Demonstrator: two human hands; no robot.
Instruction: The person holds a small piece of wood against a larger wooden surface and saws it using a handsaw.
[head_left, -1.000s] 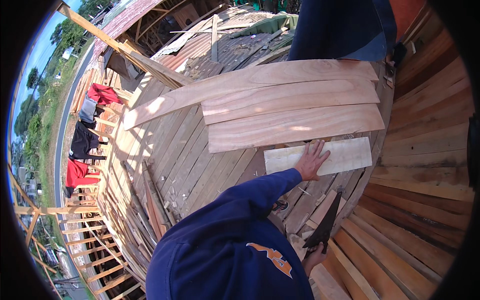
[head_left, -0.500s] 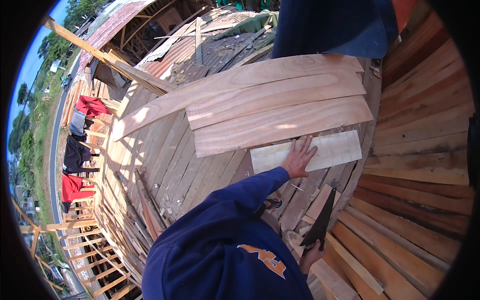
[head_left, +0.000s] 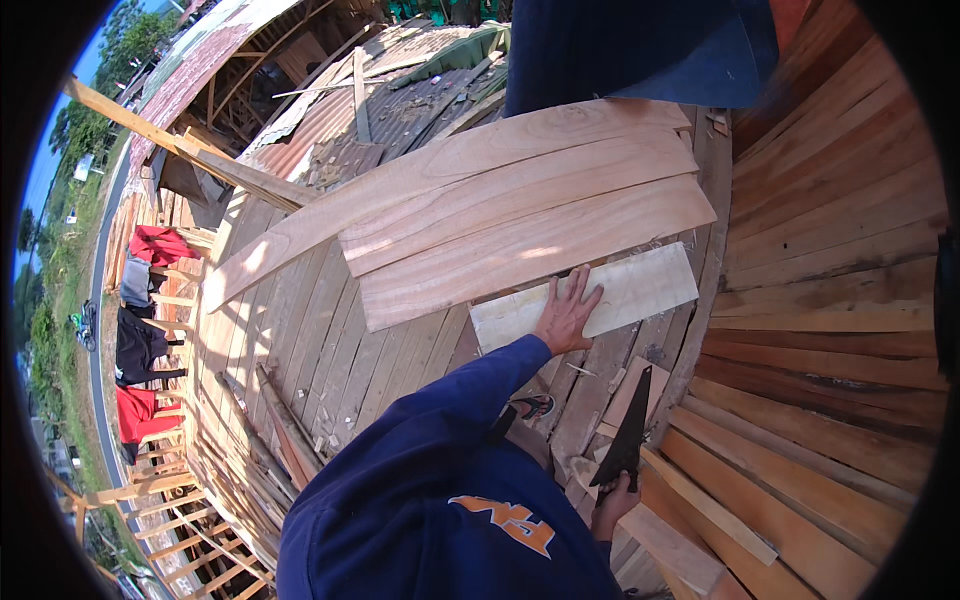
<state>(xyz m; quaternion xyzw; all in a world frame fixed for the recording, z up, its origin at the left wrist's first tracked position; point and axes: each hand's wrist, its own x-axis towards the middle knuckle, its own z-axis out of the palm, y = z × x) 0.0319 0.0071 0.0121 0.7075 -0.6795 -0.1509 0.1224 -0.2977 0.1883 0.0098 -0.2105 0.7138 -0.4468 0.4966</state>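
Left hand (head_left: 567,315): flat, fingers spread, palm pressing the short board (head_left: 590,300); not clasped round anything. Right hand (head_left: 612,500): fist closed on the handle of a dark blade (head_left: 630,425), tip pointing up.

Short board lies on the plank deck (head_left: 300,330), just below three long planks (head_left: 520,215), hand near its middle. Pale sawn wood, rectangular, flat, square ends.

Handling, judged: stiff, light enough for one hand, dry and rough rather than slippery; splinters likely at edges. Best held by a long edge, or pinned from above as now.

Long planks: reddish, curved edges, stacked overlapping. Wall boards (head_left: 830,260) at right darker, weathered.
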